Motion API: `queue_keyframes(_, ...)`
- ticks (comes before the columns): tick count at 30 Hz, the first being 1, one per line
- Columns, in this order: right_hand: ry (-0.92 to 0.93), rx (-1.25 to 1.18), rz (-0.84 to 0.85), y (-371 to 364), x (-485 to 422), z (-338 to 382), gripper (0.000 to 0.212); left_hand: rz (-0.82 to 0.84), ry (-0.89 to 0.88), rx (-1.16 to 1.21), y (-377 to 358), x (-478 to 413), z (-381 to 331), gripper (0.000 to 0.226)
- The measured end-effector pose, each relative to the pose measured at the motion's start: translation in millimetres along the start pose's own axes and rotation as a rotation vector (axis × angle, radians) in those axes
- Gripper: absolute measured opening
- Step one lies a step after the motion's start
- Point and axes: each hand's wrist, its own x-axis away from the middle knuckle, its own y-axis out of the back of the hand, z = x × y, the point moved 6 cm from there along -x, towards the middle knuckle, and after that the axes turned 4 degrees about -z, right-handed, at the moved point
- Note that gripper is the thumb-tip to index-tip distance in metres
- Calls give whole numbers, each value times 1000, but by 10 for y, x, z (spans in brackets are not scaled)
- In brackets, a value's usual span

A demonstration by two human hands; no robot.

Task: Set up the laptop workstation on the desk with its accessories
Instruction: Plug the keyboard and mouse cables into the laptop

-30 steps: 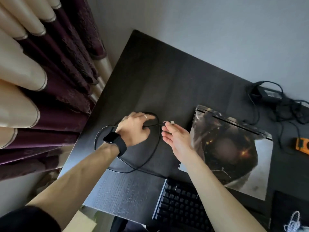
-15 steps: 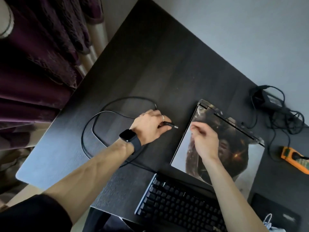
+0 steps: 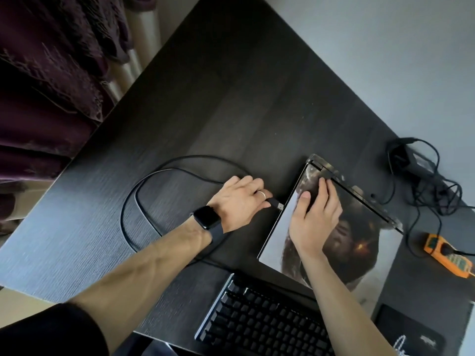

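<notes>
On the dark wood-grain desk [image 3: 231, 104] I see the closed laptop with a picture-printed lid [image 3: 359, 242] lying flat at the right, its hinge edge toward the wall. Just in front of it sits the black mechanical keyboard [image 3: 262, 319], whose thin black cable [image 3: 133, 201] runs off in a wide loop across the bare desk to the left. Behind the laptop a black power brick with tangled leads [image 3: 416, 160] lies near the wall, and an orange power strip [image 3: 448, 255] rests just beside the laptop's right edge. A dark mouse pad [image 3: 408, 330] shows at the lower right corner.

My right hand [image 3: 314, 217] lies flat on the lid near the hinge corner, fingers spread, gripping nothing. My left hand [image 3: 239, 201], wearing a black smartwatch [image 3: 207, 217] and a ring, is closed around the cable's end; the metal USB plug [image 3: 279, 205] sticks out past the fingers and sits right at the laptop's left edge. I think it is just touching the side, though the blur leaves that unsure.
</notes>
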Motion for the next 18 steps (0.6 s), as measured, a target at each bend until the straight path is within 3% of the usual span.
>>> queue_keyframes(2,-4,18,-20,-12,-5,8,49,24,-41,-11,-50,-22,3,36)
queue_keyframes(6,11,30,-36,-29,4,22,48,-124,-121,-46,-42,-31,16,23)
queue_keyframes(18,6,92,-57,-35,13,17,47,-184,-107,-127,-23,-54,-9,29)
